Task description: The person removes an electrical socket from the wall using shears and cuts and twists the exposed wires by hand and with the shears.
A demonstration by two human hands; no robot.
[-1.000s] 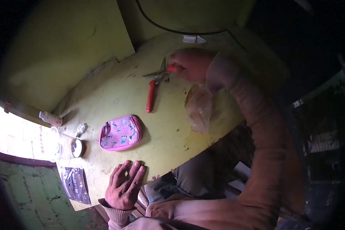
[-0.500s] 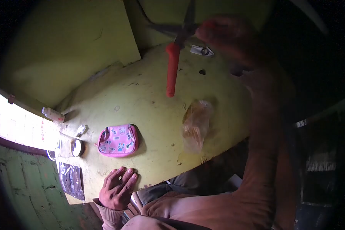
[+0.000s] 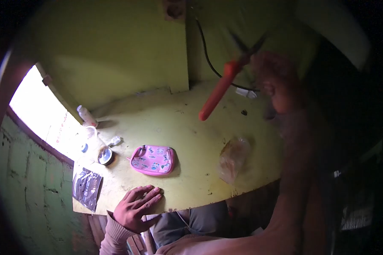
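Observation:
Raised at the upper right, my right hand (image 3: pixel 278 80) is dim and blurred, closed around one handle of red-handled long-nose pliers (image 3: pixel 219 91). Their dark pointed jaws are spread apart, and the other handle slants down to the left above the table. My left hand (image 3: pixel 136 208) lies palm down at the table's near edge with its fingers stretched out, holding nothing. Just beyond those fingers sits a pink zipped pouch (image 3: pixel 153 160) with small cartoon prints. A crumpled clear plastic bag (image 3: pixel 234 159) with something brownish inside lies right of the pouch.
On the yellowish table (image 3: pixel 187 136), a white bottle (image 3: pixel 87 116), a clear jar with a dark lid (image 3: pixel 105 156) and a dark flat packet (image 3: pixel 87 189) stand or lie at the left. A black cable (image 3: pixel 205 46) hangs by the wall near a small white item (image 3: pixel 246 92).
The pliers have swung to a slant, with their jaws now pointing up and right. The whole view has shifted, showing more wall. My left hand stays on the table edge.

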